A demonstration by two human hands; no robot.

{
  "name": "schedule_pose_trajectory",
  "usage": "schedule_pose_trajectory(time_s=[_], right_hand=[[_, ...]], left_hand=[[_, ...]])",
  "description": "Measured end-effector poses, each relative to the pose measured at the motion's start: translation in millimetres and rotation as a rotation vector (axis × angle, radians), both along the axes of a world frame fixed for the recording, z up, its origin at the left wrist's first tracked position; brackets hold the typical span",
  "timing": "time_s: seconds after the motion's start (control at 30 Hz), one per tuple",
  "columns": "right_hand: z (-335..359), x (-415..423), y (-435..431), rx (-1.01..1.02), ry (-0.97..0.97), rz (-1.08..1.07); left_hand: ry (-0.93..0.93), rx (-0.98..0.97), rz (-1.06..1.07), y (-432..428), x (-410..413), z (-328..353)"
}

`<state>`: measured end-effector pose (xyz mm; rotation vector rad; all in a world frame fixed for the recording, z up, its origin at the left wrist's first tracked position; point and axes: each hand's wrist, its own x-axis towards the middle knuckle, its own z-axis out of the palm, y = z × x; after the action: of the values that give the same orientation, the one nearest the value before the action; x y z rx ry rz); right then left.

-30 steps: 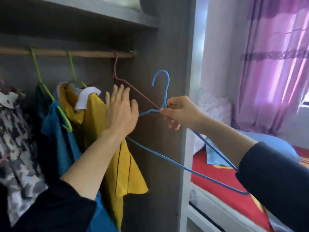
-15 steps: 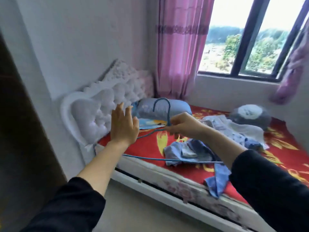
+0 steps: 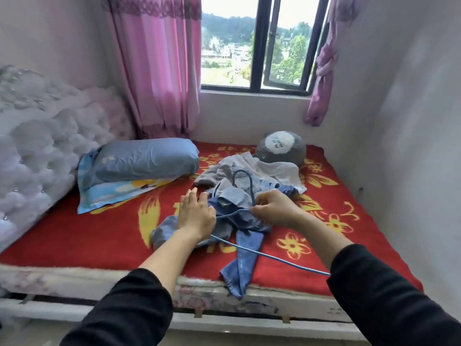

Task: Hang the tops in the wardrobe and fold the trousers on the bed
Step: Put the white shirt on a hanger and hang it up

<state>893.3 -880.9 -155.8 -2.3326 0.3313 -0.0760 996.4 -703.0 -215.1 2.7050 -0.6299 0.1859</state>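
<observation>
Bed [image 3: 87, 233]; blue hanger [image 3: 274, 257] in right hand [image 3: 274, 208]

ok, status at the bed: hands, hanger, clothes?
Right hand pinches blue hanger at its neck. Left hand open, at the clothes pile. Denim piece drapes over bed edge.

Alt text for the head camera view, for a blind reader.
A person's right hand pinches a blue wire hanger above a pile of crumpled clothes on a red-covered bed, the left hand open beside it. A blue pillow and grey plush toy lie behind.
</observation>
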Motion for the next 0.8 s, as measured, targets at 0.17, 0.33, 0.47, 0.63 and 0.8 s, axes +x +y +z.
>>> schedule_pose_trajectory(time_s=[0.17,0.33,0.47,0.63,0.8], right_hand=[[-18,48,-109,0.015,0.070,-0.132],[-36,82,-216,0.046,0.143,-0.266],[-56,105,-291,0.037,0.221,-0.360],[-94,141,-391,0.019,0.291,-0.447],[-145,185,-499,0.007,0.387,-0.452]], left_hand=[[0.088,0.045,-0.112,-128,68,-23],[0.135,0.100,-0.221,-239,116,-42],[0.177,0.150,-0.270,-313,149,-63],[0.209,0.182,-0.328,-409,187,-96],[0.287,0.193,-0.305,-515,224,-140]])
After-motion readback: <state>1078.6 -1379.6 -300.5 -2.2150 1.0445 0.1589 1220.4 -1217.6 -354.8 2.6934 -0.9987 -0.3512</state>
